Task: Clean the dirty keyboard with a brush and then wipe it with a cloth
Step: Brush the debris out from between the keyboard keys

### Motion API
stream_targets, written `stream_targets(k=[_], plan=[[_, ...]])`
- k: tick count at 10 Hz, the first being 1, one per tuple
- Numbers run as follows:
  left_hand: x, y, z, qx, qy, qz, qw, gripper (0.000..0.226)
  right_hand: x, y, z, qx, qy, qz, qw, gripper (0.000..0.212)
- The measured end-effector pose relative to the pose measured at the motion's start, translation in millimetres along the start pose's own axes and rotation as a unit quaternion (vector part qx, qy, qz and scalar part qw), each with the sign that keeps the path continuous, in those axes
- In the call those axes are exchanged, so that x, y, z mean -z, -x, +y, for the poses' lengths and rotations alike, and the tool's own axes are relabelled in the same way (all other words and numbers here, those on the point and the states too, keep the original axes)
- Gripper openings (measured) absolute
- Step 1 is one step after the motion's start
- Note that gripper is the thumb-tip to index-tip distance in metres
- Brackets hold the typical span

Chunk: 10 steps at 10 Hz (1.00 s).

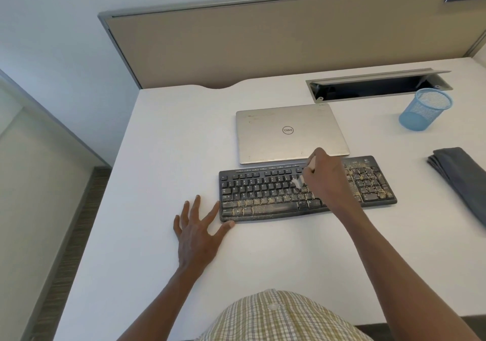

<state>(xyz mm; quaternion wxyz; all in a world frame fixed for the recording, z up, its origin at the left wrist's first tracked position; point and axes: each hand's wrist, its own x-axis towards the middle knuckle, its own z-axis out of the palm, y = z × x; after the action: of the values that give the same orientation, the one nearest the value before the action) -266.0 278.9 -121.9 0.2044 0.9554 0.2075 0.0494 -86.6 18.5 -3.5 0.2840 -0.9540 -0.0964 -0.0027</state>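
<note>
Brush (298,181) pinched in right hand (324,180) over keyboard (263,201) middle; left hand (196,231) spread flat, fingertips touching keyboard's left corner.

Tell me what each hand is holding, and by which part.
The right hand grips the brush by its handle, bristles down on the keyboard. The left hand holds nothing; its spread fingers steady the keyboard's near left corner.

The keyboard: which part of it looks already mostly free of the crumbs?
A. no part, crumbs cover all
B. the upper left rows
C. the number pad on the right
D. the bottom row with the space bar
B: on the keyboard the upper left rows look dark and clean, while crumbs lie on the bottom row and the number pad; the right hand holds the brush mid-board.
</note>
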Motion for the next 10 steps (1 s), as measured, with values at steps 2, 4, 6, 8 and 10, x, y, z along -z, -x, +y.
stream_targets(k=[2,4,6,8,10], plan=[[0.8,0.1,-0.1,0.001,0.002,-0.004,1.0,0.078,-2.5,1.7,-0.1,0.006,-0.032,0.036,0.999,0.003],[0.5,0.1,-0.7,0.0,0.002,-0.004,1.0,0.078,2.3,0.6,-1.8,0.008,-0.032,0.029,0.999,0.002],[0.1,-0.1,-0.7,-0.001,0.002,-0.001,1.0,0.078,2.9,5.0,0.1,0.005,-0.021,0.0,1.0,0.005],[0.2,-0.1,-0.3,-0.004,0.006,0.006,1.0,0.082,3.9,6.0,-7.5,0.087,-0.055,-0.042,0.994,0.017],[-0.7,0.2,-2.1,-0.007,-0.001,0.006,1.0,0.078,-0.5,4.5,8.8,0.101,0.01,-0.06,0.993,0.026]])
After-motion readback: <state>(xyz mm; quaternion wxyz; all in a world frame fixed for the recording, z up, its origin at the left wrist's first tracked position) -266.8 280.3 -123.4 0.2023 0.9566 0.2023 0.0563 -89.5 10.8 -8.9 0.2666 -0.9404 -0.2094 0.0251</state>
